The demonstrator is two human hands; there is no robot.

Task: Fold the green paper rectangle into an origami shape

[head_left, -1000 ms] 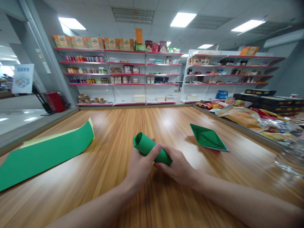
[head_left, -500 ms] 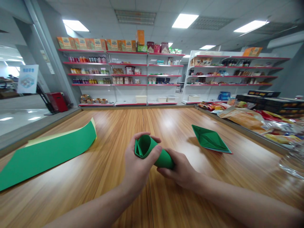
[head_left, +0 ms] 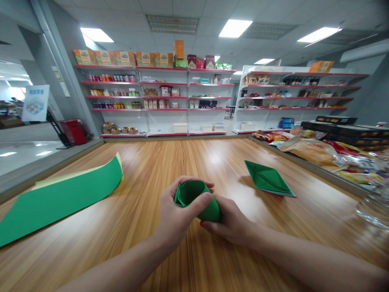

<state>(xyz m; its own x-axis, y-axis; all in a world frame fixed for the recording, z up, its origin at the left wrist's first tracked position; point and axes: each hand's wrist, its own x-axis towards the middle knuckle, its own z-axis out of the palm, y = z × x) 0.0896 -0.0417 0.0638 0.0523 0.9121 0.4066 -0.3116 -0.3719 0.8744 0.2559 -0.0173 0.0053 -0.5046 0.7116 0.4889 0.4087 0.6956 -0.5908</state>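
A rolled green paper tube (head_left: 213, 211) is held between both hands above the wooden table (head_left: 146, 178). Its open end faces up and toward me, with a folded edge inside on the left. My left hand (head_left: 176, 215) wraps round the open end, thumb across the near side. My right hand (head_left: 229, 217) grips the lower right end, which its fingers partly hide. To the right lies a folded green paper piece (head_left: 269, 178), pointed at its ends. On the left rests a long green paper strip (head_left: 67, 198) with a pale yellow back, its right end curling up.
Along the table's right edge are packaged snacks (head_left: 322, 152) and stacked black boxes (head_left: 349, 132). A clear container (head_left: 373, 207) stands at the near right. Shelves (head_left: 164, 97) of goods line the back, and a red box (head_left: 73, 132) stands on the floor at left.
The tube has tipped more upright and its open end shows wider and rounder. My left hand has shifted slightly right and down with it. The other papers have not moved.
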